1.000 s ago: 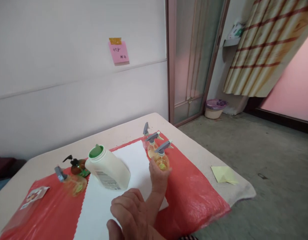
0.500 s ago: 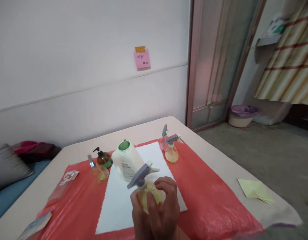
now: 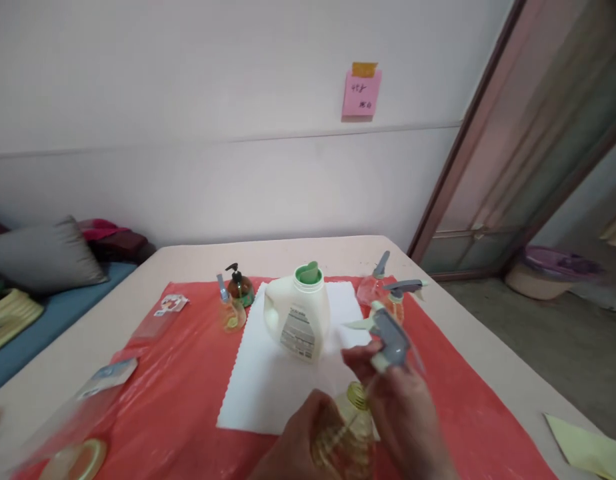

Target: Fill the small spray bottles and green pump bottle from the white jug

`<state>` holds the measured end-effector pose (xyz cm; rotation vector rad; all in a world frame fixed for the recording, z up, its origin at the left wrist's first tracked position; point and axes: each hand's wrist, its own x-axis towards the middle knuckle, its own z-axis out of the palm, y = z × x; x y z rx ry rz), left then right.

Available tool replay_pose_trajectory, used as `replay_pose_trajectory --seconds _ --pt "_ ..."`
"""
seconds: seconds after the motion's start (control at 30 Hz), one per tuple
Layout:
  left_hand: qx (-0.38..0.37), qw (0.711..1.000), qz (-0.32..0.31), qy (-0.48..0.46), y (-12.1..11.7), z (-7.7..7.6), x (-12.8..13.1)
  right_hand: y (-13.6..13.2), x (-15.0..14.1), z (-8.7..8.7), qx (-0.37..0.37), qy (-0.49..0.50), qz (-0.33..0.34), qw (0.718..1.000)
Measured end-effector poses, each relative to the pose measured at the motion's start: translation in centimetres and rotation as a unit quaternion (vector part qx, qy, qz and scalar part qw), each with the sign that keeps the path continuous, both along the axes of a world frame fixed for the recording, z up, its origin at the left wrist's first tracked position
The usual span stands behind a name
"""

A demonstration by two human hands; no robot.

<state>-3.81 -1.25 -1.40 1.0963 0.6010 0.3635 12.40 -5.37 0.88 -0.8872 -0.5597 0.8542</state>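
My left hand point(image 3: 301, 437) is wrapped around a small clear spray bottle point(image 3: 349, 433) with yellowish liquid, low in the middle of the view. My right hand point(image 3: 405, 407) grips the bottle's grey trigger head point(image 3: 388, 335), which is off the threaded neck and held just above it, with its thin tube still reaching into the bottle. Behind my hands a white jug with a green cap point(image 3: 298, 312) stands on a white sheet point(image 3: 268, 380) laid over a red plastic cover point(image 3: 173, 373).
Two more spray bottles point(image 3: 393, 297) stand at the right back of the white sheet. A small spray bottle point(image 3: 228, 312) and a brown pump bottle point(image 3: 239, 287) stand left of the jug. Packets point(image 3: 171, 305) lie at the left. A yellow paper point(image 3: 588, 450) lies at the table's right edge.
I lifted one spray bottle from the row at the right and brought it close. Both hands closed on it, and the trigger head has come off its neck. My view turned left.
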Motion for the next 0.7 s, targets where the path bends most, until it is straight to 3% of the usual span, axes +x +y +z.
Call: replay_pose_trajectory --seconds 0.07,0.13,0.23,0.3,0.47,0.57,0.63,0.7 --pt "-0.036 0.999 0.002 -0.023 -0.2 -0.7 0.2 0.8 1.1 0.6 0.015 0.125 -0.025 0.992" --pt "-0.047 0.999 -0.012 -0.023 0.4 -1.3 0.0 1.4 2.2 0.7 0.017 0.185 -0.058 0.981" --pt "0.090 0.992 0.007 0.093 2.4 -1.7 -1.1 1.8 4.1 0.4 0.003 0.220 -0.130 0.967" --pt "0.169 0.974 0.059 0.136 3.9 -1.3 -2.2 2.1 5.2 0.2 -0.015 0.227 -0.187 0.956" --pt "0.191 0.944 0.262 0.061 6.0 1.1 -3.9 2.8 5.4 -0.5 -0.017 0.160 -0.279 0.946" --pt "0.285 0.888 0.343 0.109 6.8 3.8 -4.2 3.2 3.8 -1.3 -0.028 0.080 -0.261 0.962" --pt "0.394 0.822 0.364 0.190 7.7 6.1 -4.3 3.2 2.7 -1.8 -0.050 0.049 -0.224 0.972" --pt "0.494 0.756 0.348 0.253 9.3 8.2 -4.4 3.1 2.1 -2.1 -0.064 0.041 -0.191 0.979"
